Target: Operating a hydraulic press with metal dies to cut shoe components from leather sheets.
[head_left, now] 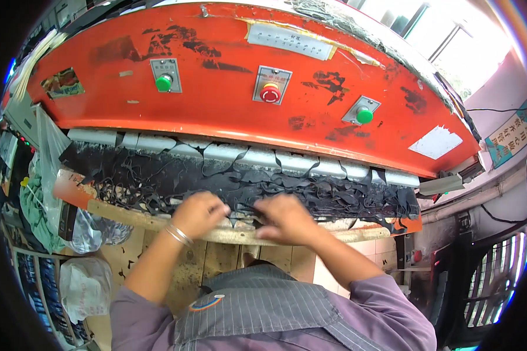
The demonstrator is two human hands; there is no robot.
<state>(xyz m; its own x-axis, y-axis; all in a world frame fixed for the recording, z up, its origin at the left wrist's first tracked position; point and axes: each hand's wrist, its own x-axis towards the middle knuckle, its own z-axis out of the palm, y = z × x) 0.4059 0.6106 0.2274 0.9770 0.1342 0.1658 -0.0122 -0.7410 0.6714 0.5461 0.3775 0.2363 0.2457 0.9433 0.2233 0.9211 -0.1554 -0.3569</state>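
Black cut sheet material (175,172) lies along the bed of a red machine, its near part a tangle of thin black strips (310,199). My left hand (198,215), with a bangle at the wrist, is at the near edge of the tangle, its fingers curled. Whatever those fingers hold is hidden. To its right, my right hand (287,221) is closed on a black strip (249,209) by the fingertips. Both hands are over the pale rounded front rail (240,235) of the bed.
The machine's red front panel (216,111) carries a red button (270,92) between two green buttons. White segments (257,157) line the bed's back edge. A plastic bag (86,286) is at lower left. A dark frame with bars (497,281) stands at right.
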